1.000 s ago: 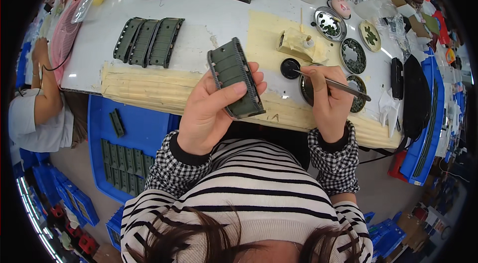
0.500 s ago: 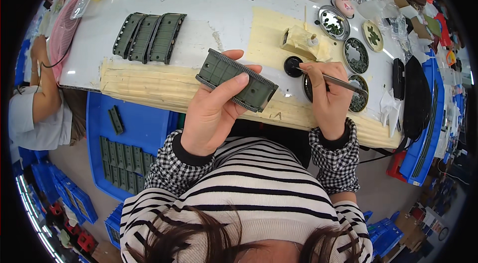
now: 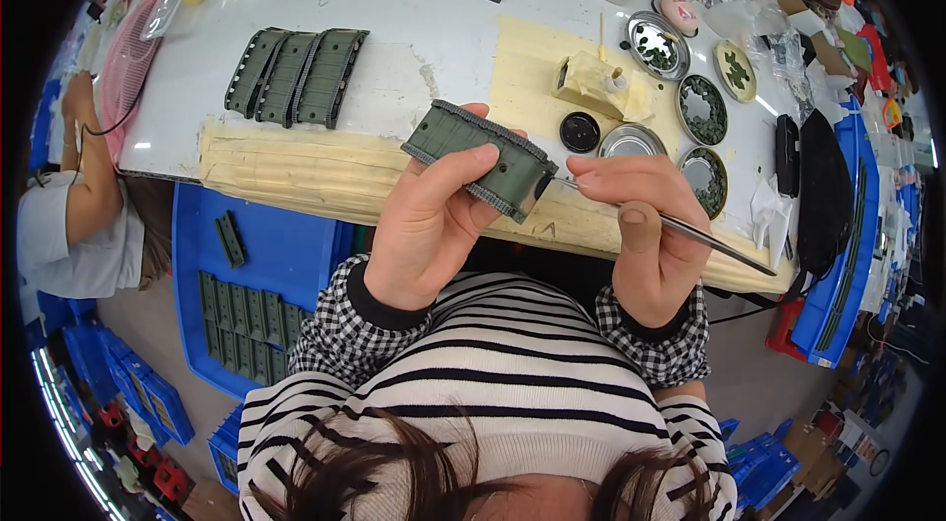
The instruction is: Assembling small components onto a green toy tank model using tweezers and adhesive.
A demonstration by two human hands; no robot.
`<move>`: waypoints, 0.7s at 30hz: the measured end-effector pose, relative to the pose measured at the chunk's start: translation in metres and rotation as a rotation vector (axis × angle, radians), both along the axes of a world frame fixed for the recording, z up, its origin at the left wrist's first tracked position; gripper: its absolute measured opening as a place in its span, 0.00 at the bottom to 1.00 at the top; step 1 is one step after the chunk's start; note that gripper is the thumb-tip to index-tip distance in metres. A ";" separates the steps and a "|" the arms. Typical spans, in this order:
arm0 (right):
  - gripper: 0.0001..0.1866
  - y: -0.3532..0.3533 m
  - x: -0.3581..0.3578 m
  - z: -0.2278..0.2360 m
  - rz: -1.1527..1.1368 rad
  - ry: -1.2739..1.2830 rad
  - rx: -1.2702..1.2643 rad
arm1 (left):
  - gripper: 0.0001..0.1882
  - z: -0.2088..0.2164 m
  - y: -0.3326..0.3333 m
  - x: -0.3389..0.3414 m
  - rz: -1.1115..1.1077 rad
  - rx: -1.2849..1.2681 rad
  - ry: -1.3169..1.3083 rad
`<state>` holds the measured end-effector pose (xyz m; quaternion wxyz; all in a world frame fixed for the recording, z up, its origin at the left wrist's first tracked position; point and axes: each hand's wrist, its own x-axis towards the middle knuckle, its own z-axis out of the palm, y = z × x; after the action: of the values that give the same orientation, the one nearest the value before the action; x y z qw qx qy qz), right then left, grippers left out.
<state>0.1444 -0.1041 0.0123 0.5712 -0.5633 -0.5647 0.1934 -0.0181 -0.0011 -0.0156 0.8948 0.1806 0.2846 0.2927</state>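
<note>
While the green part (image 3: 519,176) is gripped by the left hand (image 3: 416,217) over the tabletop edge (image 3: 315,168), the tweezers (image 3: 724,247), pinched in the right hand (image 3: 658,243), have been moved from the black dish (image 3: 579,133) to the part's right end, where work now seems centred.

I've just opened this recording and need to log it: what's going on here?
The person's left hand holds a green part, thumb across its face. The right hand holds tweezers, their tip at the part's right end; whether it touches is too small to tell. Three similar parts lie on the table to the left. To the right are dishes with small green bits.
</note>
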 end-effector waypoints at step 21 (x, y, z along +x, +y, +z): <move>0.06 0.003 0.000 0.004 0.007 -0.094 -0.079 | 0.22 0.001 -0.002 -0.001 -0.007 0.043 0.029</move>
<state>0.1448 -0.1014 0.0167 0.5205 -0.5920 -0.5849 0.1911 -0.0186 -0.0027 -0.0142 0.8876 0.2050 0.2906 0.2927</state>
